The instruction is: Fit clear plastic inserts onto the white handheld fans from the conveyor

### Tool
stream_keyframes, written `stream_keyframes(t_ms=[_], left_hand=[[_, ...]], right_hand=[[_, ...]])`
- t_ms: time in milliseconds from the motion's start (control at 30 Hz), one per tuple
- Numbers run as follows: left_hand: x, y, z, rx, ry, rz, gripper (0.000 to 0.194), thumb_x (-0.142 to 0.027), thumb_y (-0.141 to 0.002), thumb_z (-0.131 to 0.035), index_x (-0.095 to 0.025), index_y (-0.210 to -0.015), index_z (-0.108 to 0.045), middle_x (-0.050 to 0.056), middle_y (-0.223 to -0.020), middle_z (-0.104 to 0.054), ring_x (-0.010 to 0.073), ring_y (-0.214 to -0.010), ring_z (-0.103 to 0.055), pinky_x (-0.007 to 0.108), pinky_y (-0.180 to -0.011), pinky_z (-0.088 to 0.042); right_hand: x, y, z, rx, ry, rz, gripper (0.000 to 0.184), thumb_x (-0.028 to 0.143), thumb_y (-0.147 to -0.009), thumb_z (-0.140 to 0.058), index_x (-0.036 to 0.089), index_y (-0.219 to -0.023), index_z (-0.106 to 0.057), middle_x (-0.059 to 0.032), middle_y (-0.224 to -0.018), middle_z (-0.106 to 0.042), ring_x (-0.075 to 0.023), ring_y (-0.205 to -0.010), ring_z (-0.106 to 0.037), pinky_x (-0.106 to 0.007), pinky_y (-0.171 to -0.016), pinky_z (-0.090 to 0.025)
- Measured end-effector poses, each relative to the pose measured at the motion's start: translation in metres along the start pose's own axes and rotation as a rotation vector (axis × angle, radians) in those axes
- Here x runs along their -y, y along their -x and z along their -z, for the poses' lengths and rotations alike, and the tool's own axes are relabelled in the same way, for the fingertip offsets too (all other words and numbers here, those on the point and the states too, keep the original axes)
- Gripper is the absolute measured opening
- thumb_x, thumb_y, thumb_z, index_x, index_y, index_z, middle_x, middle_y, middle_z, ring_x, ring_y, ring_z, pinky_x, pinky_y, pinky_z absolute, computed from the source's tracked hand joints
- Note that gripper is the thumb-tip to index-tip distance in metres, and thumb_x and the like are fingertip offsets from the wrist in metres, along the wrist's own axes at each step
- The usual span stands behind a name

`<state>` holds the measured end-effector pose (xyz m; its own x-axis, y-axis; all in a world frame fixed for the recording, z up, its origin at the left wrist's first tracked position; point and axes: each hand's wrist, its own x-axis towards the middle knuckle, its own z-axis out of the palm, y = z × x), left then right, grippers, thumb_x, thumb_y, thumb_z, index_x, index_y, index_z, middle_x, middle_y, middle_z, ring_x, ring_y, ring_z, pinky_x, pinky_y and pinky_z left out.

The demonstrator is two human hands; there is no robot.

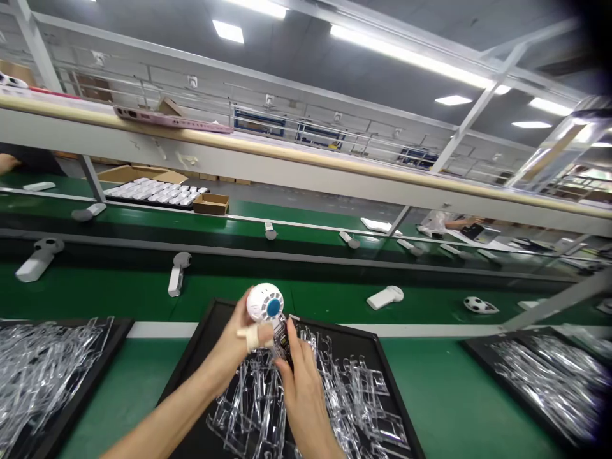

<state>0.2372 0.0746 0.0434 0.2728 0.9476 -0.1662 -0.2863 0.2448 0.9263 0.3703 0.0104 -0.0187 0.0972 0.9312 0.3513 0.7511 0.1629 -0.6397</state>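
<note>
A white handheld fan [259,299] with a round slotted head and blue centre is raised in front of me. My left hand [236,341], with pale tape on a finger, is closed around it just below the head. Thumb and fingers of my right hand [303,379] pinch the fan's handle, where dark inner parts and clear plastic show. Whether the clear plastic is a separate piece in my fingers, I cannot tell. Under both hands lies a black tray [190,373] heaped with clear plastic parts [351,395].
More trays of clear parts stand at left [122,338] and right [488,360]. Beyond, white fans, one of them [178,274], lie along a green conveyor [325,296]. A long shelf beam [296,153] crosses above. Part of another person's arm [459,223] shows at far right.
</note>
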Motion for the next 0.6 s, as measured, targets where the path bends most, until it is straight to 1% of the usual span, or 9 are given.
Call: stream_keyframes(t_ms=[67, 167, 200, 267, 333, 367, 433, 500, 600], left_hand=[[0.012, 0.008, 0.001, 0.065, 0.011, 0.117, 0.074, -0.046, -0.059, -0.075, -0.018, -0.123, -0.050, 0.011, -0.111, -0.062, 0.0260, -0.101, -0.057, 0.031, -0.077, -0.047], [0.025, 0.016, 0.000, -0.034, -0.052, 0.189, 0.057, -0.051, -0.065, -0.067, -0.015, -0.109, -0.059, 0.012, -0.104, -0.065, 0.0272, -0.098, -0.058, 0.031, -0.069, -0.048], [0.028, 0.019, -0.002, -0.077, -0.067, 0.151, 0.053, -0.050, -0.066, -0.067, -0.015, -0.105, -0.061, 0.011, -0.103, -0.065, 0.0267, -0.098, -0.058, 0.031, -0.072, -0.048], [0.034, 0.026, -0.009, -0.114, -0.102, 0.039, 0.047, -0.047, -0.064, -0.069, -0.017, -0.099, -0.063, 0.009, -0.104, -0.066, 0.0257, -0.099, -0.059, 0.034, -0.084, -0.047], [0.042, 0.032, -0.017, -0.113, -0.160, -0.066, 0.043, -0.044, -0.063, -0.071, -0.018, -0.097, -0.064, 0.007, -0.104, -0.066, 0.0255, -0.101, -0.058, 0.035, -0.094, -0.043], [0.046, 0.034, -0.021, -0.115, -0.189, -0.112, 0.041, -0.044, -0.063, -0.071, -0.019, -0.096, -0.064, 0.007, -0.105, -0.066, 0.0259, -0.102, -0.058, 0.036, -0.096, -0.042], [0.055, 0.036, -0.027, -0.128, -0.233, -0.175, 0.040, -0.044, -0.060, -0.073, -0.021, -0.093, -0.065, 0.008, -0.102, -0.066, 0.0274, -0.100, -0.059, 0.038, -0.095, -0.044], [0.065, 0.034, -0.030, -0.122, -0.269, -0.165, 0.044, -0.047, -0.055, -0.075, -0.024, -0.092, -0.065, 0.008, -0.097, -0.067, 0.0297, -0.096, -0.061, 0.041, -0.092, -0.046], [0.077, 0.030, -0.029, -0.071, -0.321, -0.066, 0.052, -0.054, -0.053, -0.073, -0.028, -0.098, -0.065, 0.008, -0.090, -0.069, 0.0330, -0.095, -0.061, 0.045, -0.087, -0.049]], right_hand=[[0.005, 0.004, 0.006, 0.009, 0.007, 0.063, 0.049, 0.031, -0.094, -0.029, 0.036, -0.142, -0.019, -0.0075, -0.111, -0.052, -0.0214, -0.098, -0.054, -0.034, -0.072, -0.051], [0.014, 0.007, 0.010, 0.074, -0.042, 0.067, 0.046, 0.033, -0.091, -0.038, 0.037, -0.136, -0.033, -0.0059, -0.113, -0.053, -0.0225, -0.103, -0.052, -0.035, -0.077, -0.049], [0.015, 0.006, 0.009, 0.054, -0.115, -0.007, 0.044, 0.035, -0.090, -0.040, 0.036, -0.134, -0.038, -0.0051, -0.114, -0.054, -0.0214, -0.103, -0.053, -0.034, -0.080, -0.048], [0.013, 0.000, 0.006, -0.099, -0.337, -0.262, 0.039, 0.043, -0.089, -0.040, 0.028, -0.123, -0.051, -0.0044, -0.105, -0.059, -0.0191, -0.096, -0.056, -0.030, -0.079, -0.047], [0.005, -0.007, 0.001, -0.292, -0.521, -0.514, 0.045, 0.052, -0.088, -0.034, 0.019, -0.093, -0.064, -0.0038, -0.081, -0.062, -0.0176, -0.076, -0.058, -0.028, -0.067, -0.047], [-0.001, -0.010, -0.002, -0.352, -0.572, -0.589, 0.051, 0.056, -0.087, -0.031, 0.018, -0.075, -0.063, -0.0026, -0.067, -0.060, -0.0166, -0.064, -0.056, -0.027, -0.060, -0.045], [-0.011, -0.014, -0.005, -0.406, -0.602, -0.628, 0.058, 0.061, -0.085, -0.029, 0.019, -0.052, -0.053, -0.0003, -0.050, -0.051, -0.0147, -0.051, -0.049, -0.027, -0.051, -0.039], [-0.017, -0.013, -0.006, -0.420, -0.612, -0.595, 0.058, 0.060, -0.084, -0.031, 0.020, -0.047, -0.049, 0.0010, -0.046, -0.048, -0.0135, -0.047, -0.046, -0.026, -0.050, -0.036], [-0.021, -0.007, -0.009, -0.431, -0.599, -0.568, 0.057, 0.059, -0.085, -0.034, 0.020, -0.047, -0.050, 0.0007, -0.046, -0.049, -0.0133, -0.047, -0.046, -0.026, -0.050, -0.035]])
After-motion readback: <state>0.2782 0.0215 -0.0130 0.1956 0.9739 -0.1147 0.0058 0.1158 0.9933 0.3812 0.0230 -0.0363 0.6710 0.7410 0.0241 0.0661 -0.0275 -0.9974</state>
